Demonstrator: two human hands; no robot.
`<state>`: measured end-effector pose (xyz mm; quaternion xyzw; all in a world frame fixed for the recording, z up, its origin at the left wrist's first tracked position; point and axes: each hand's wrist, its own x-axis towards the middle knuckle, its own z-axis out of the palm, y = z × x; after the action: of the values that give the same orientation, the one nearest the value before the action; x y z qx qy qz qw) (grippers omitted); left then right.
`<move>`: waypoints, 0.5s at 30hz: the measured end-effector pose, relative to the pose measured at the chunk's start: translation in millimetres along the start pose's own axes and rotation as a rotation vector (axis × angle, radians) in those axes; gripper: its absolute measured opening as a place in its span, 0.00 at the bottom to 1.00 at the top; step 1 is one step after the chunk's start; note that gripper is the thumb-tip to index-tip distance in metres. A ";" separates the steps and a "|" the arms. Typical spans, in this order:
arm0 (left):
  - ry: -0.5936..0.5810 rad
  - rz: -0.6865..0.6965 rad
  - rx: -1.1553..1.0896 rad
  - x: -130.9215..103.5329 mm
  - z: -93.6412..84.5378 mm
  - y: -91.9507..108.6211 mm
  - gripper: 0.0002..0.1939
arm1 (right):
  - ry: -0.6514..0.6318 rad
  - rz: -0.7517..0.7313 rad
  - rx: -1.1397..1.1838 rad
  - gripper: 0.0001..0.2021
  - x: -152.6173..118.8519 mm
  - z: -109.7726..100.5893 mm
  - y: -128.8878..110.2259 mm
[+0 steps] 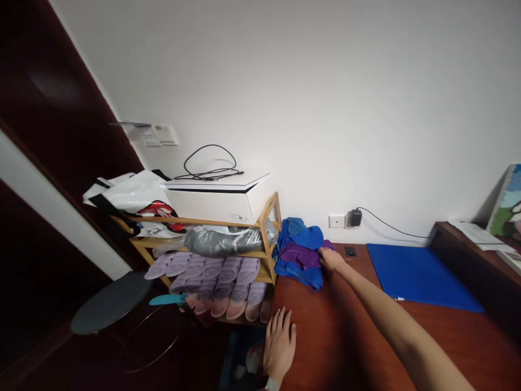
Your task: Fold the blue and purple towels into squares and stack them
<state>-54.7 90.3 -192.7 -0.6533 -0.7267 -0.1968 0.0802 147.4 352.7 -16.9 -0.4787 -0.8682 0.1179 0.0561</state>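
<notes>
At the far left corner of the reddish-brown table (317,331) lies a crumpled heap of blue cloths (307,238) with a purple cloth (299,254) among them. My right hand (332,259) reaches out to the heap, its fingers closed on the right end of the purple cloth. Part of that grip is hidden behind the hand. Nearer to me, my left hand (280,345) rests on the table's left edge, fingers stretched out, holding nothing.
Left of the table stands a wooden shoe rack (266,239) with several lilac slippers (226,269) and a white box (211,203) on top. A round grey stool (112,301) is further left. A blue mat (419,277) lies on the table's right; a black plug (356,218) sits in the wall.
</notes>
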 end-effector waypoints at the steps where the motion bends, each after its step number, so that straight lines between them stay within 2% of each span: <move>1: 0.008 0.002 -0.001 -0.2 0.8 -0.1 0.24 | 0.035 -0.012 0.000 0.15 0.9 -13.0 -0.6; 5: 0.047 -0.001 -0.007 -0.4 6.8 -1.6 0.23 | 0.206 -0.053 0.012 0.17 10.6 -70.6 -12.5; 8: 0.076 0.002 -0.011 0.4 10.7 -2.7 0.23 | 0.238 -0.084 0.035 0.19 13.8 -90.4 -25.9; 11: 0.085 0.009 -0.006 1.3 10.8 -2.7 0.23 | 0.113 -0.151 0.083 0.15 2.8 -72.7 -35.2; 13: 0.078 0.009 0.000 1.6 9.3 -2.1 0.23 | -0.007 -0.183 0.137 0.11 -11.1 -46.2 -37.0; 15: 0.070 0.005 0.004 1.8 7.5 -1.3 0.23 | -0.102 -0.187 0.219 0.13 -25.8 -17.3 -34.5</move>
<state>-55.2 94.8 -199.1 -0.6477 -0.7221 -0.2179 0.1072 136.6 315.8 9.1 -0.3803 -0.8927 0.2302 0.0746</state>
